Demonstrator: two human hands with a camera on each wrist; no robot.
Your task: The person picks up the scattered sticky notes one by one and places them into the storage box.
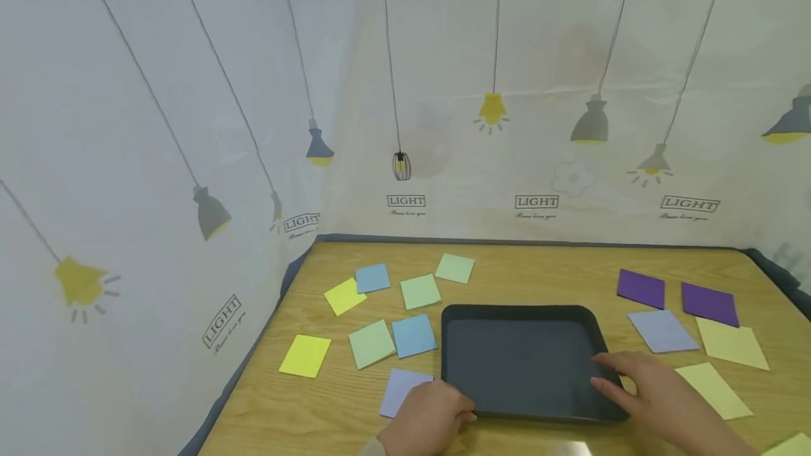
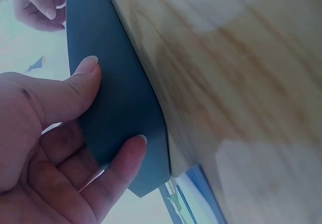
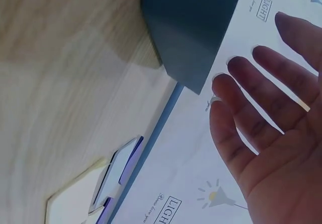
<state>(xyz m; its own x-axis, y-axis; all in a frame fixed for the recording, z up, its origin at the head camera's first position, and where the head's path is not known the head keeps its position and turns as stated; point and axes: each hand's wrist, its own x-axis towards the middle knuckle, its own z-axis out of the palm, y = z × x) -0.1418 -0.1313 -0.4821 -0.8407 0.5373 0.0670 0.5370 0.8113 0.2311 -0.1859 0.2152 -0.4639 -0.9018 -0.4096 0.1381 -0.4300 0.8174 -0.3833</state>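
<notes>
Notes (image 1: 370, 345) flank the black tray (image 1: 519, 364) on the surface (image 1: 304, 414), its long axis left to right, my left fingers (image 2: 132, 158) pinching its near-left corner, my right fingers (image 3: 261, 86) spread, gripping nothing, by its right end.

The tray (image 1: 519, 364) looks like smooth matt plastic, the table (image 1: 336, 400) lightly glossy grained wood, the notes (image 1: 415, 336) matt paper.

Can't see the near left corner of the black tray (image 1: 522, 361) or all of the light purple note (image 1: 403, 387) behind the left hand (image 1: 426, 417). Can't see the whole pale yellow note (image 1: 792, 446) at the near right, cut off by the head view. Can't read the curly words (image 1: 536, 216) on the far wall (image 1: 443, 41): too tiny.
</notes>
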